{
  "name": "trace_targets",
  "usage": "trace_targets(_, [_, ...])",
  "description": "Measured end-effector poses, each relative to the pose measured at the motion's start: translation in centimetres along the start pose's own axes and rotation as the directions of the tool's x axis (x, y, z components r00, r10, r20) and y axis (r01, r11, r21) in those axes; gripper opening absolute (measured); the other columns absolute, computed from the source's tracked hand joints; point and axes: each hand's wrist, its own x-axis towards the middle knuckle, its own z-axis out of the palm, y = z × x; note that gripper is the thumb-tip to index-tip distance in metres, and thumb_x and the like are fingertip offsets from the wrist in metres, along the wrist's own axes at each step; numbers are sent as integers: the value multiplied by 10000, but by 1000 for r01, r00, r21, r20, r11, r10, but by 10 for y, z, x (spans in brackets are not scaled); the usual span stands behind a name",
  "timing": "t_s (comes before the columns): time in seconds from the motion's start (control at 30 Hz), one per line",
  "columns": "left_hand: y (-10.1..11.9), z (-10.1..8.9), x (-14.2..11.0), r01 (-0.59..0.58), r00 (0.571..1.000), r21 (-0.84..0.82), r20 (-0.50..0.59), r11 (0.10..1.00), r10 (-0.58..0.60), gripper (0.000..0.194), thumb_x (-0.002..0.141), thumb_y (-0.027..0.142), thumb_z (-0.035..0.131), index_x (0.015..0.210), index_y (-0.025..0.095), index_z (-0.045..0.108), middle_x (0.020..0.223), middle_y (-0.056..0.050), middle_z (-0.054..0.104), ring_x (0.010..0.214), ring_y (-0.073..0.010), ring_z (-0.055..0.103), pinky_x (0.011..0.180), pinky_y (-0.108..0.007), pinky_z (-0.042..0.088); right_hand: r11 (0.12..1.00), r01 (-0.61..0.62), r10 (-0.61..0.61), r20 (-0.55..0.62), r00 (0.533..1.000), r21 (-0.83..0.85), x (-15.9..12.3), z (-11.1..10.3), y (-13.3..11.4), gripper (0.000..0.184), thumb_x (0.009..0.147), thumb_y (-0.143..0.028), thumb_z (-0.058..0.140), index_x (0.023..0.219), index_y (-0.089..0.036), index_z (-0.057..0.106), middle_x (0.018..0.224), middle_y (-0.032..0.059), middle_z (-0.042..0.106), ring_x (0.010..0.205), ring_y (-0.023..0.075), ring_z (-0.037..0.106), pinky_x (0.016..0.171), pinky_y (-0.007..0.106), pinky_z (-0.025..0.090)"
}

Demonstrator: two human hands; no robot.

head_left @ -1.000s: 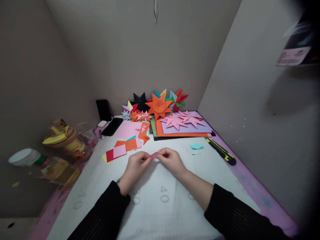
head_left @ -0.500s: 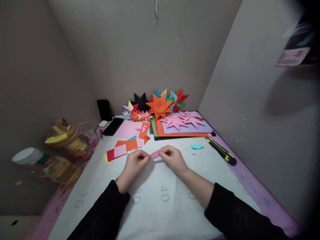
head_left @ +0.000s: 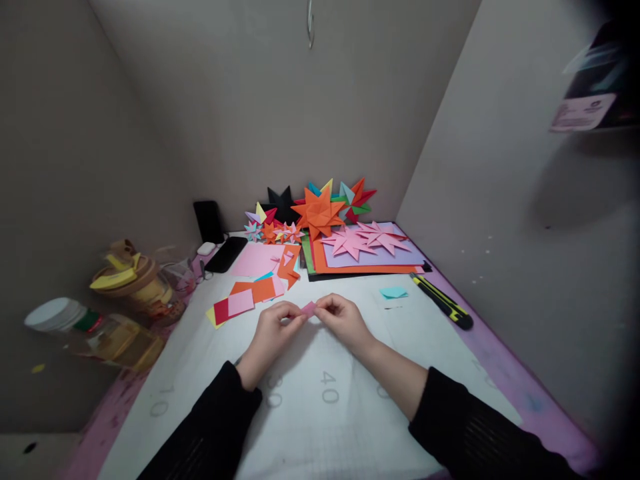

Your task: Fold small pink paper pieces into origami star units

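Note:
A small folded pink paper piece [head_left: 309,309] is pinched between both my hands just above the white cutting mat [head_left: 320,407]. My left hand [head_left: 273,333] grips its left end with curled fingers. My right hand [head_left: 343,321] pinches its right end. Both sleeves are black. Only a short bit of the paper shows between the fingertips.
Small paper squares in pink, red, yellow and orange [head_left: 240,300] lie left of my hands. A light blue scrap [head_left: 393,293] and a yellow-black utility knife [head_left: 443,302] lie to the right. Folded paper stars [head_left: 320,210] and coloured sheets [head_left: 370,257] fill the back. Jars [head_left: 130,280] stand at the left.
My hands have drawn closer together, so less of the pink paper shows between them than half a second ago.

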Motion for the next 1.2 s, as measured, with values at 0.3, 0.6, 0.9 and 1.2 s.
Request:
trace_targets(0.3, [4,0,-1,-24,999,11,-22,1000,24,162,820,308,594,744,183,664,790,-43,683,747,-161,618,677,-271,486,1000,19,-19,-40,999,3,0,0,0,176,700,-308,689,646,-186,574,746,33,632,707,164,582,667,289,474])
trace_targets(0.6, [5,-1,0,-13,997,21,-70,1000,14,125,782,274,631,707,184,673,736,-38,687,695,-157,623,617,-256,484,1000,24,-24,-28,999,12,0,-1,-1,196,704,-335,684,648,-188,566,739,28,626,712,164,581,671,287,470])
trace_targets(0.9, [4,2,-1,140,989,-87,-44,986,-144,126,748,270,645,681,167,671,719,-38,709,659,-159,645,609,-256,506,999,8,-6,-67,998,32,-1,0,-3,211,673,-314,707,600,-186,555,720,31,624,682,163,577,644,288,474])
trace_targets(1.2, [4,5,-1,192,980,-151,-31,970,-198,94,720,212,639,644,157,646,701,-35,700,654,-151,640,610,-242,504,999,10,-8,-62,998,37,0,0,-3,198,685,-304,695,614,-192,548,698,15,600,657,153,558,629,281,455])
